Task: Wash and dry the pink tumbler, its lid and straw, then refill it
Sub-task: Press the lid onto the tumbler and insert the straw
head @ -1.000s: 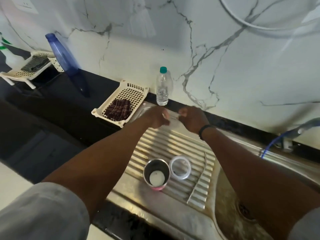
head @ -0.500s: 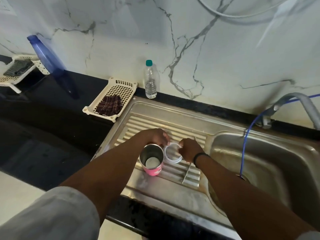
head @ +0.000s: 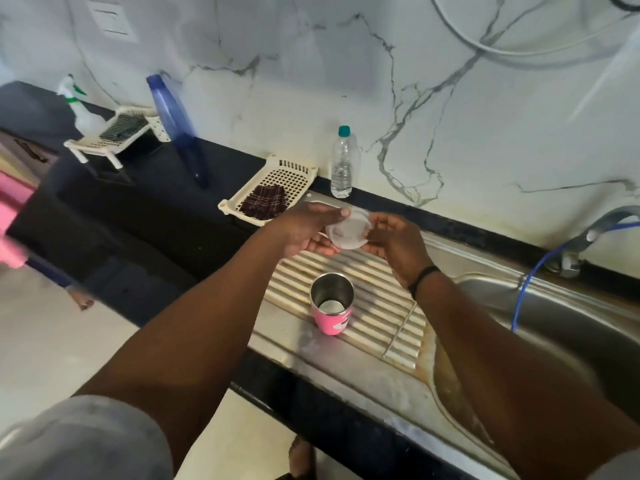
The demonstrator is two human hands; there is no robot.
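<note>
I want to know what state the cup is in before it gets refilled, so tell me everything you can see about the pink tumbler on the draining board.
The pink tumbler stands upright on the ribbed steel draining board, left of the sink basin. Its outside is pink with a small white mark low on the side; its inside looks like bare shiny metal. It is open at the top, with no lid or straw in it. A pale round patch shows at the bottom, though whether that is liquid or a reflection cannot be told. Neither hand touches it.

Bare ribbed drainboard (head: pixel 374 292) is lying open between the tumbler (head: pixel 331 304) and straw (head: pixel 399 330); a water bottle (head: pixel 341 163) and basket (head: pixel 277 183) are crowding the back edge.
</note>
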